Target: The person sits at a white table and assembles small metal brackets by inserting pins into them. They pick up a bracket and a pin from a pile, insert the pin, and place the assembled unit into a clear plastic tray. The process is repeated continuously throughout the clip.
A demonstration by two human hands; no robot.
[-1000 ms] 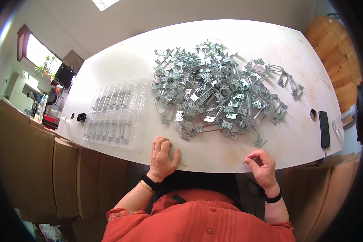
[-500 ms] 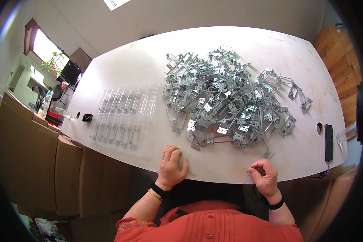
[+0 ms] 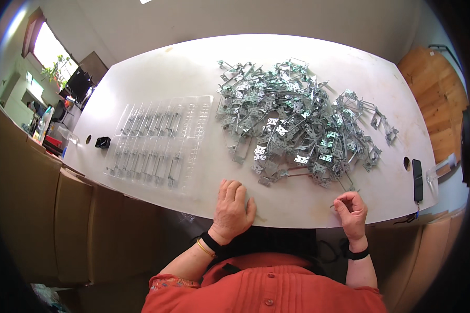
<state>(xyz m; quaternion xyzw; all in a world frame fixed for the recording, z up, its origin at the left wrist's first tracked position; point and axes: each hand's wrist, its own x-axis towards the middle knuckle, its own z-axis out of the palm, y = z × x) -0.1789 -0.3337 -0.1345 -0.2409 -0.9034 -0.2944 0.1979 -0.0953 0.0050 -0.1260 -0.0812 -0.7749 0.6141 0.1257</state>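
My left hand (image 3: 232, 210) lies on the table's front edge, holding nothing, its fingers stretched forward and thumb apart. To the right, my right hand (image 3: 351, 213) is closed in a pinch just over the same edge. A short, thin dark piece seems to stick out of its fingertips; I cannot make out what it is. Beyond my hands spreads a tangled pile of silvery metal brackets (image 3: 297, 125), with thin rods and punched end plates. The clear plastic tray (image 3: 193, 135) on the left holds two rows of similar metal pieces.
The white table (image 3: 156, 68) has a hole near each side. A small black object (image 3: 103, 142) sits left of the tray. At the right edge lies a black phone-like device (image 3: 417, 180) with a cord. Cardboard boxes (image 3: 31, 203) stand below left; a round wooden board (image 3: 433, 94) leans at right.
The view has shifted slightly. Both hands have moved a little to the right and forward along the table edge. The thin piece at my right fingertips shows more plainly now.
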